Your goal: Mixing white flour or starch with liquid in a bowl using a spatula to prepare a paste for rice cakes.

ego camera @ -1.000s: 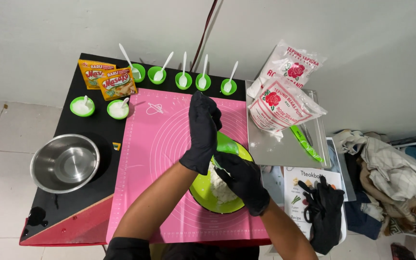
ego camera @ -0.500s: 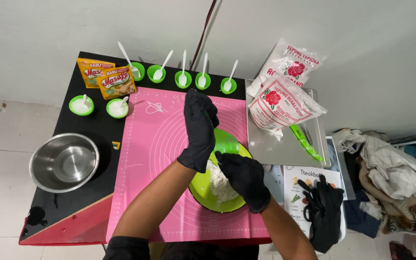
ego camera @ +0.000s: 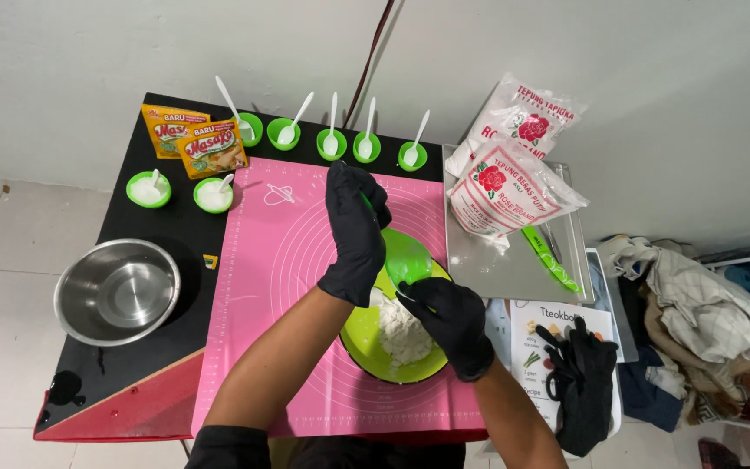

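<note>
A lime green bowl [ego camera: 366,347] with white flour [ego camera: 401,334] in it sits on the pink silicone mat [ego camera: 279,260]. Both my hands wear black gloves. My left hand [ego camera: 353,230] hangs above the bowl's far left rim, fingers closed around a small green item [ego camera: 365,202] that is mostly hidden. My right hand [ego camera: 449,321] is over the bowl's right side, fingers curled toward the heel of the left hand. Whether it holds anything is hidden.
Several small green cups with white spoons [ego camera: 332,143] line the back edge, two more [ego camera: 148,188] at the left by two yellow seasoning packets [ego camera: 210,149]. A steel bowl [ego camera: 117,291] stands front left. Two flour bags [ego camera: 505,187] lie on a metal tray [ego camera: 514,269]. Black gloves [ego camera: 579,382] lie at the right.
My right hand has shifted a little to the right and up over the bowl. My left hand stays above the rim, barely moved.
</note>
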